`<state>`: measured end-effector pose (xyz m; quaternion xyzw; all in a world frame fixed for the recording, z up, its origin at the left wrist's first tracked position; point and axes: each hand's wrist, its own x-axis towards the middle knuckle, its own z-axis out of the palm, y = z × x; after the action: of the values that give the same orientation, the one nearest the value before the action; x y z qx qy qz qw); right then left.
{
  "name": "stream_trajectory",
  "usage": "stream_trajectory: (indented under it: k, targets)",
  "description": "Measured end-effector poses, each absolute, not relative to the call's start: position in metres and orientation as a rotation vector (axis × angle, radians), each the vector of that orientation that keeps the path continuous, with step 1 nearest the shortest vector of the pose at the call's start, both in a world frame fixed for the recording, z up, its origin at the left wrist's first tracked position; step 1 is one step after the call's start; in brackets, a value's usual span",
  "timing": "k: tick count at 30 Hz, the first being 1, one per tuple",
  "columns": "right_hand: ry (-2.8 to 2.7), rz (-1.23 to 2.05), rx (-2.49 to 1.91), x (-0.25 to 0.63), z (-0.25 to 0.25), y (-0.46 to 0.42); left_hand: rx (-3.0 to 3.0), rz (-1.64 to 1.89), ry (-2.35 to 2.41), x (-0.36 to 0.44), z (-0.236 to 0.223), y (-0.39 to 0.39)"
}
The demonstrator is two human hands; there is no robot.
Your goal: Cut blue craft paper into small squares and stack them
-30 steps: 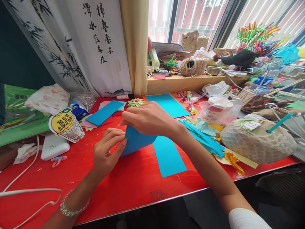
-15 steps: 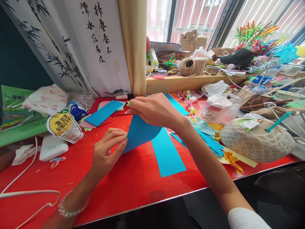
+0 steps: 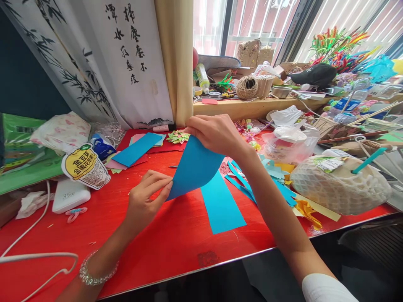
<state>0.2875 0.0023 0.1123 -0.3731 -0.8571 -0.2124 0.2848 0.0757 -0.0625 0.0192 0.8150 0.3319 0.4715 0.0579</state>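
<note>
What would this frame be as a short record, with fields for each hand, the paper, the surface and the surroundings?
left hand: pinches the lower-left corner of the blue paper sheet
right hand: grips the sheet's upper edge
sheet state: curved, tilted up
surface: red table
flat on table: blue paper strip, right of the sheet
far left pile: blue paper rectangle over pastel papers
left side: white power bank
right side: net-wrapped coconut with teal straw
windowsill: twine ball
</note>
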Motion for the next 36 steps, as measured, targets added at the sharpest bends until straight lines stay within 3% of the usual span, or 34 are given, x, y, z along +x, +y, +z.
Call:
stream_trajectory:
  k: [17, 36]
  targets:
    - [-2.062, -0.642, -1.156, 0.335, 0.121, 0.017, 2.46, 1.333, 0.941, 0.08, 0.019, -0.064]
    - [-1.786, -0.728, -1.257, 0.331, 0.119, 0.021, 2.536, 1.334, 0.813, 0.078, 0.023, -0.07]
